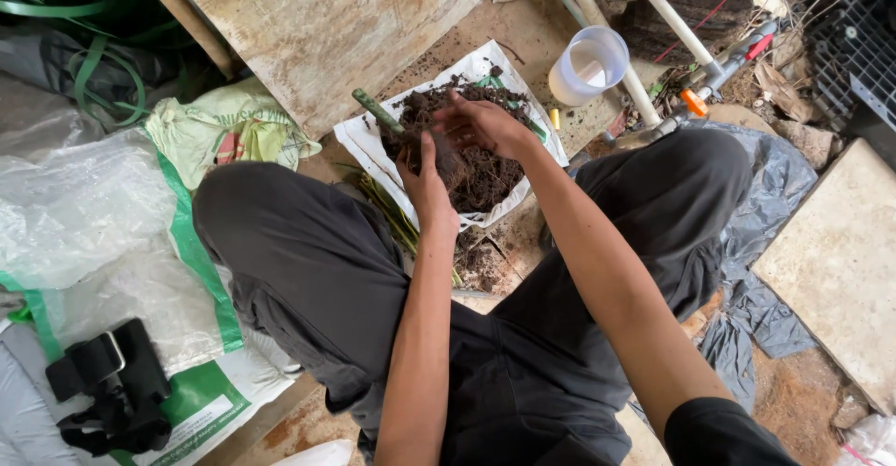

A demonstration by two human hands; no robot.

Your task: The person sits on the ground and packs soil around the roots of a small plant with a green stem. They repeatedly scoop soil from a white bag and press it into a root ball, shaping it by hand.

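Both hands low between the knees, close together over the soil pile (481, 163). Left hand (425, 172) is wrapped around a dark root-and-soil clump (448, 160) at the base of a green stem (377, 110); the stem sticks out up-left, tilted. Right hand (481, 123) comes in from the right, fingers curled down onto the top of the same clump, touching it. Whether the right fingers actually pinch soil or just rest on it I can't tell, the clump is dark and hides the fingertips.

Soil sits heaped on a white opened bag (369, 144) spread flat on the floor, directly in front of the person. Some loose soil spilled on the floor (523, 37) below the bag, plus a few thin green stalks (392, 214) beside the left knee.

Further out: translucent plastic measuring cup (590, 63) upright, just past the bag on the right, leaning on a white pipe (597, 13). Weathered board (336, 18) propped above the bag. Crumpled green-white sack (229, 130) left of it. Clear plastic sheet (84, 214) over a green-white bag far left, with a black strap mount (107, 387) lying on it. Grey plastic sheet (761, 214) under the right leg, stone slab (840, 261) far right.
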